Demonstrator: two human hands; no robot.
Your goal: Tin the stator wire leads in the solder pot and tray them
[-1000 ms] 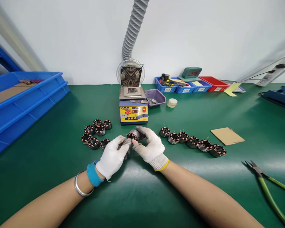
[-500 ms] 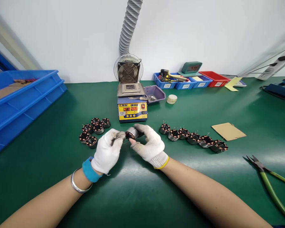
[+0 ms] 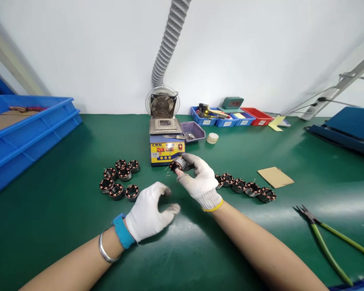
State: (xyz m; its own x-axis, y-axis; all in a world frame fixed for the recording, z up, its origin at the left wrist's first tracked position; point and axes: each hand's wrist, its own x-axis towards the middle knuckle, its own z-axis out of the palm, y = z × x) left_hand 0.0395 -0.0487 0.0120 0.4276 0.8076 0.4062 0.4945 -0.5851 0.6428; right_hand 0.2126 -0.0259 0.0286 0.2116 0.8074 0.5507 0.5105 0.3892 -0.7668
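My right hand (image 3: pixel 200 180), in a white glove with a yellow cuff, grips a motor stator (image 3: pixel 178 164) with dark steel sides and copper windings. It holds the stator tilted in front of the yellow-fronted solder pot (image 3: pixel 167 151); fine wires stick out at its left. My left hand (image 3: pixel 153 212), also gloved, is open over the table, thumb and fingers apart, nothing between them. Just left of it stands another stator (image 3: pixel 132 192), beside a cluster of several stators (image 3: pixel 116 191). A row of stators (image 3: pixel 239 186) with upright wire ends runs right of my right hand, which hides its near end.
A purple tray (image 3: pixel 194 131) and a round white container (image 3: pixel 212 138) lie right of the pot. Small bins (image 3: pixel 204 118) line the wall. Green-handled cutters (image 3: pixel 314 220) and cardboard (image 3: pixel 275 177) lie right; a blue crate (image 3: pixel 33 133) stands left. A grey hose (image 3: pixel 171 40) hangs above.
My left hand has drawn away from the stator and opened, uncovering another stator beside the cluster. My right hand has kept its stator and moved slightly right. The view has shifted.
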